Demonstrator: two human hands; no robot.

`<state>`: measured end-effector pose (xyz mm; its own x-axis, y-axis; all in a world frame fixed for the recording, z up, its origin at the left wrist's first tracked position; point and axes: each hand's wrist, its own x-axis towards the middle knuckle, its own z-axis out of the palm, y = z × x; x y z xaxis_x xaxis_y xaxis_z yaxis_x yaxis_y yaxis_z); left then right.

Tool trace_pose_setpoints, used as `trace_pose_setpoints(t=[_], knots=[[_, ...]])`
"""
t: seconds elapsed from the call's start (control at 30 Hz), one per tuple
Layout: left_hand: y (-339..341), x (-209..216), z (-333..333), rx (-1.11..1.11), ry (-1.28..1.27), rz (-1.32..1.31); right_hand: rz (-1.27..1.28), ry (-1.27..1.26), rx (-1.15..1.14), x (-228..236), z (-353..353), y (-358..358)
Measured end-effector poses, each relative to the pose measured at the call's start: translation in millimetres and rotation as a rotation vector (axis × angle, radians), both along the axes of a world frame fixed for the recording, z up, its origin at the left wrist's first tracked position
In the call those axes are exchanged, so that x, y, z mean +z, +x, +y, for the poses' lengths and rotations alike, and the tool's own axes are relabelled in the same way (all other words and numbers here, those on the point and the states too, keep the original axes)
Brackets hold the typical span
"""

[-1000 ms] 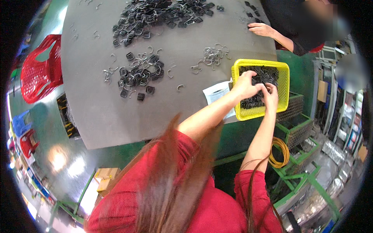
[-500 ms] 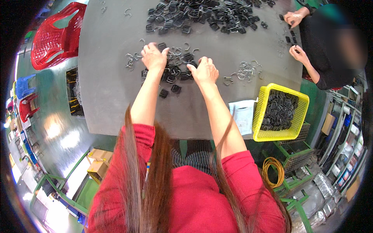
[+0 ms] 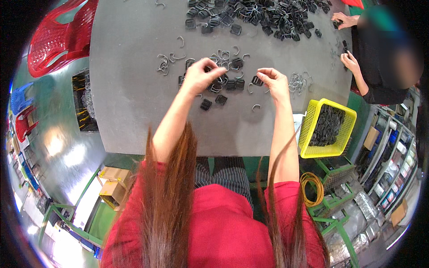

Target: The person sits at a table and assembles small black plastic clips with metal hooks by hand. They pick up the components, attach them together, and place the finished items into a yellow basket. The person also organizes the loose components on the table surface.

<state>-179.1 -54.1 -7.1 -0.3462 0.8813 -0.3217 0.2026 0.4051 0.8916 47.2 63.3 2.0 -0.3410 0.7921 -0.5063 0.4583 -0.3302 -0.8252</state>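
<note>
A small heap of black plastic buckles (image 3: 230, 85) and bent silver wire hooks (image 3: 222, 57) lies on the grey table in front of me. Over its left side is my left hand (image 3: 199, 77), thumb and fingers drawn together in a pinch; what they hold, if anything, is hidden among the dark pieces. To the right of the heap, my right hand (image 3: 275, 83) pinches one black buckle (image 3: 257, 81) by its edge. Single hooks lie near it, one of them a loose hook (image 3: 256, 107) closer to me.
A large pile of black buckles and hooks (image 3: 268, 18) covers the far side of the grey table (image 3: 134, 107). At right stands a yellow basket (image 3: 308, 134) of black buckles, beside a small hook pile (image 3: 298, 82). Across the right edge, a person's hands (image 3: 351, 62) handle black pieces.
My right hand has gone from the heap's edge to its right and now has a black buckle in its fingers. My left hand's spread fingers have closed into a pinch. The whole view has shifted slightly.
</note>
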Motion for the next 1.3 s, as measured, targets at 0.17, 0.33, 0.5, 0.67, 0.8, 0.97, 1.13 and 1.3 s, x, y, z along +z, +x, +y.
trace_pose_setpoints(t=[0.17, 0.33, 0.5, 0.67, 0.8, 0.97, 1.13, 1.3], knots=[[26.0, -22.7, -8.8, -0.151, -0.062, 0.683, 0.3, -0.282, -0.256, -8.7, -1.4, -10.9], [-42.6, -0.4, 3.6, 0.037, -0.193, -0.021, 0.02, -0.222, -0.128, -29.8, 10.9, -47.1], [-78.0, 20.2, 0.2, 0.046, -0.246, -0.306, -0.62, 0.276, 0.219, -25.6, 1.3, -81.6], [-102.1, 30.6, -8.6, 0.129, -0.179, -0.445, 0.007, -0.18, 0.064, -25.4, 9.2, -53.9], [-112.4, 18.0, -20.6, 0.059, -0.267, 0.068, 0.634, -0.448, -0.17, 10.0, -8.4, -55.6], [-123.2, 13.4, -27.3, 0.08, -0.19, 0.218, 0.147, -0.074, 0.323, -9.3, -4.4, -122.7], [-124.8, -29.7, -49.9, 0.136, -0.085, 0.494, -0.455, 0.662, 0.694, -32.7, -29.4, -160.4], [-149.3, -10.5, -69.3, 0.448, -0.008, -0.24, 0.09, -0.292, 0.414, -13.2, -13.3, -131.2]])
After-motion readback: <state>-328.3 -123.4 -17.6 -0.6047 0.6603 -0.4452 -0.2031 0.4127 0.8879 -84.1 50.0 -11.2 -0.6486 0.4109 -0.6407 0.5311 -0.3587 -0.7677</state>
